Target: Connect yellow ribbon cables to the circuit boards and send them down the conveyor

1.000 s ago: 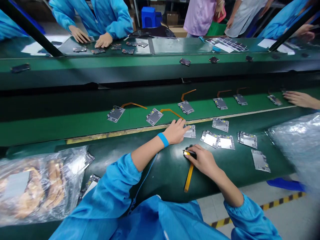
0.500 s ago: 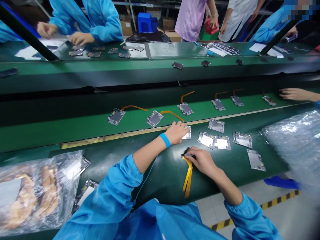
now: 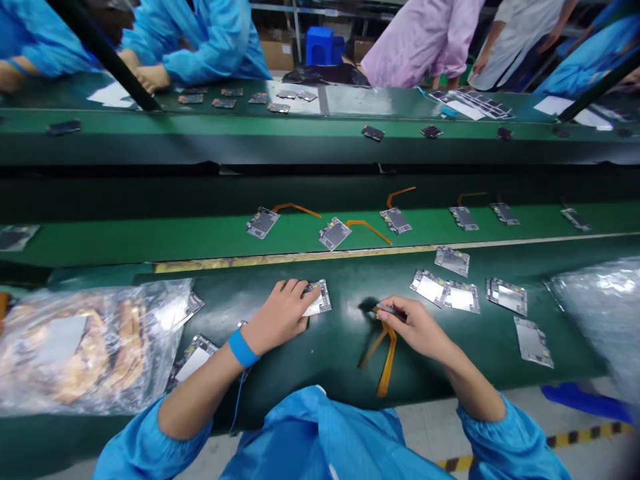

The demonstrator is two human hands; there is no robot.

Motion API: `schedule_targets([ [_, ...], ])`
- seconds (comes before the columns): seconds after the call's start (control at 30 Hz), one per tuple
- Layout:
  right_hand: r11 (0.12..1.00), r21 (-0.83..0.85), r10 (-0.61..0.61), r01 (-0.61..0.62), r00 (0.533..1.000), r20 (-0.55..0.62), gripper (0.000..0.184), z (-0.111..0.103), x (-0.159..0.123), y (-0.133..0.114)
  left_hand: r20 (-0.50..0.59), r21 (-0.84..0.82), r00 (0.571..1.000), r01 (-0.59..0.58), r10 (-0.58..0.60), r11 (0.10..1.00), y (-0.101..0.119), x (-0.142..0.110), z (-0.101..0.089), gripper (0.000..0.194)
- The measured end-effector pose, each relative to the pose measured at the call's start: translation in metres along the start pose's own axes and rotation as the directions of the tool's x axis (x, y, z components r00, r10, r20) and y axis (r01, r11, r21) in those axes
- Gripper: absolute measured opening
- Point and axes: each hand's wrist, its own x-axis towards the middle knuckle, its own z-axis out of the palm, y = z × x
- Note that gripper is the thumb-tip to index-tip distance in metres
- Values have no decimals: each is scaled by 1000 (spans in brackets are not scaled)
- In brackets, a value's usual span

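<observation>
My left hand point(image 3: 281, 315), with a blue wrist strap, has its fingers closed on the left edge of a circuit board point(image 3: 323, 297) lying flat on the green bench. My right hand point(image 3: 417, 327) pinches dark tweezers point(image 3: 393, 311), their tip pointing left. Orange flex cables point(image 3: 387, 373) hang below that tip and spread apart at their lower ends; how they are gripped is partly hidden by the fingers. Several more circuit boards point(image 3: 461, 297) lie right of my right hand, some with white patches.
Boards with orange flex cables point(image 3: 334, 233) sit along the green conveyor point(image 3: 210, 237) ahead. A clear bag of orange parts point(image 3: 95, 353) lies left, with boards point(image 3: 195, 357) beside it. Bubble wrap point(image 3: 600, 300) is at right. Co-workers in blue sleeves point(image 3: 215, 47) stand across the line.
My left hand has slid a circuit board left and toward me, away from the other boards. The flex cables at my right hand have fanned apart. The camera view has shifted left.
</observation>
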Motion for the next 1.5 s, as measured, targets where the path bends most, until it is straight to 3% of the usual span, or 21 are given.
schedule_targets([
  [0.13,997,43,-66,63,997,51,29,17,21,-4,4,6,1000,28,-29,1000,0,-16,7,55],
  [0.27,997,65,-43,36,993,111,27,39,45,6,-10,-39,998,-69,68,997,3,-7,9,53],
  [0.4,999,20,-44,42,993,112,24,50,64,12,-16,-51,996,-92,91,994,4,7,11,41],
  [0.7,994,-80,-56,68,988,144,23,54,83,8,-46,-84,996,-78,75,993,5,15,10,23],
  [0.93,987,-159,14,5,993,117,16,67,91,5,-79,-116,997,-22,13,993,4,6,18,21],
  [1.2,945,-322,104,-60,987,122,20,67,94,-13,-157,-178,987,8,-36,984,7,0,31,16],
  [1.5,923,-384,91,-17,980,174,20,63,97,-20,-177,-148,984,-10,-16,989,8,1,33,10],
])
